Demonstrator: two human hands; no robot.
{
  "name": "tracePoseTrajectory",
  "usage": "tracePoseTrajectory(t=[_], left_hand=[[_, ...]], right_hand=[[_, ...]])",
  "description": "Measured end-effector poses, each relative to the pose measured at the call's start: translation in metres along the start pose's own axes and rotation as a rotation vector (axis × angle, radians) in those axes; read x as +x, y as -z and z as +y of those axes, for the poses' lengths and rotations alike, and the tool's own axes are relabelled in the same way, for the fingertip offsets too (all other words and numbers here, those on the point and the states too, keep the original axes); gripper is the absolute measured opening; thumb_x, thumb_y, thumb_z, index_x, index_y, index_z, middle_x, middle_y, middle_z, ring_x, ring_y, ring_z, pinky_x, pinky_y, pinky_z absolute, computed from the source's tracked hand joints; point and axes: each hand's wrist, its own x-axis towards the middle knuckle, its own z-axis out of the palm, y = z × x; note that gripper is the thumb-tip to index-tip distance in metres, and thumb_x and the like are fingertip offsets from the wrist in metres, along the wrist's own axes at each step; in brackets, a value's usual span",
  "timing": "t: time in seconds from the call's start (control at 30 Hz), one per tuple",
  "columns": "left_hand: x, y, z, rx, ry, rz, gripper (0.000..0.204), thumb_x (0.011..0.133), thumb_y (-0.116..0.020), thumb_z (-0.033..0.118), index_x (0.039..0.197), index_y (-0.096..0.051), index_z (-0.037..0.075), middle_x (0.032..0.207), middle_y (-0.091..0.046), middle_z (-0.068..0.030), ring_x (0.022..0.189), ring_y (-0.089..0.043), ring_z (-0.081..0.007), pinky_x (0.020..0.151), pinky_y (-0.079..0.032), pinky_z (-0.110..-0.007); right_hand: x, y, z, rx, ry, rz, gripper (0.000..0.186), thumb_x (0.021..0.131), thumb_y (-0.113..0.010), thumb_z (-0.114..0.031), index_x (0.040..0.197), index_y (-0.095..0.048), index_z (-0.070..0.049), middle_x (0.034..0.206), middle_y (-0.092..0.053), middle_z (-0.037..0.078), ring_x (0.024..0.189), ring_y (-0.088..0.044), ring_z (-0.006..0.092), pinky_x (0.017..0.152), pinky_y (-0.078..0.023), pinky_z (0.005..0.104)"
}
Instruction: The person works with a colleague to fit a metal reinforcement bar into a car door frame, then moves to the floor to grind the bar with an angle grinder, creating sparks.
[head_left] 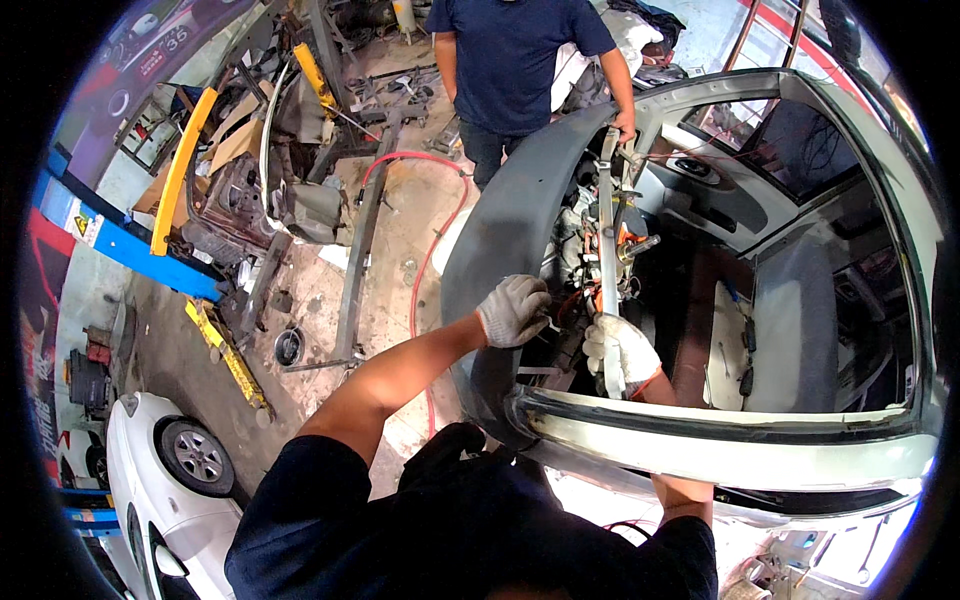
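A long silver metal crossbar (608, 235) spans the opened dashboard area of a car body. My right hand (620, 350), in a white work glove, reaches in through the side and is closed around the bar's near end. My left hand (513, 311), also gloved, rests by the inner edge of the dark grey curved panel (500, 225). Its fingers are curled, and what they hold, if anything, is too small to make out. Wiring and orange parts (632, 245) lie around the bar. Across the car, a co-worker's bare hand (625, 124) is at the bar's far end.
The co-worker (520, 70) stands beyond the panel. To my right are the pale door frame (720, 440) and a grey seat (795, 330). A red hose (418, 290) crosses the floor at left, near yellow lift arms (185, 170) and a white car (165, 480).
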Motion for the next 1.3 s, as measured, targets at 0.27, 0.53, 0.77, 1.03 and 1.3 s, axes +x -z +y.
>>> tracePoseTrajectory(t=[0.27, 0.53, 0.77, 1.03, 1.3], left_hand=[[0.005, 0.001, 0.003, 0.03, 0.011, -0.006, 0.037, 0.078, -0.074, 0.02, 0.108, -0.058, 0.006, 0.11, -0.06, -0.0162, 0.104, -0.06, -0.0392, 0.09, -0.049, -0.05], [-0.001, -0.001, -0.001, 0.025, 0.041, 0.003, 0.035, 0.077, -0.074, 0.02, 0.105, -0.058, 0.006, 0.109, -0.061, -0.0158, 0.103, -0.06, -0.0384, 0.09, -0.049, -0.05], [0.002, 0.005, 0.002, -0.002, 0.027, 0.009, 0.029, 0.078, -0.07, 0.014, 0.103, -0.059, 0.005, 0.107, -0.06, -0.0178, 0.101, -0.06, -0.0401, 0.088, -0.049, -0.05], [0.001, 0.0, 0.0, -0.016, 0.044, 0.025, 0.026, 0.08, -0.069, 0.014, 0.102, -0.059, 0.006, 0.107, -0.06, -0.0166, 0.099, -0.06, -0.0383, 0.086, -0.049, -0.05], [0.018, 0.009, 0.024, -0.03, 0.117, 0.277, 0.066, 0.068, -0.083, 0.014, 0.125, -0.051, 0.007, 0.122, -0.058, -0.0209, 0.114, -0.057, -0.0424, 0.095, -0.049, -0.052]], right_hand=[[-0.008, 0.009, -0.006, 0.065, 0.029, -0.088, 0.016, 0.097, -0.065, -0.022, 0.089, -0.055, -0.013, 0.073, -0.049, 0.0, 0.064, -0.052, 0.0159, 0.053, -0.047, 0.0338], [-0.042, 0.023, -0.029, -0.118, 0.046, -0.061, 0.011, 0.098, -0.06, -0.018, 0.091, -0.054, -0.011, 0.077, -0.053, 0.005, 0.062, -0.05, 0.0203, 0.054, -0.042, 0.0342], [-0.061, 0.032, -0.045, -0.139, -0.018, -0.024, 0.011, 0.097, -0.059, -0.017, 0.095, -0.059, -0.006, 0.078, -0.057, 0.007, 0.057, -0.049, 0.0171, 0.052, -0.041, 0.0346], [-0.112, 0.032, -0.119, 0.119, -0.068, -0.258, 0.052, 0.102, -0.048, -0.054, 0.125, -0.052, -0.007, 0.085, -0.063, 0.01, 0.063, -0.059, 0.0169, 0.046, -0.042, 0.0285], [-0.077, -0.063, -0.097, 0.053, -0.017, -0.1, 0.067, 0.097, -0.047, -0.065, 0.11, -0.062, -0.001, 0.081, -0.067, 0.016, 0.057, -0.06, 0.0268, 0.042, -0.046, 0.0361]])
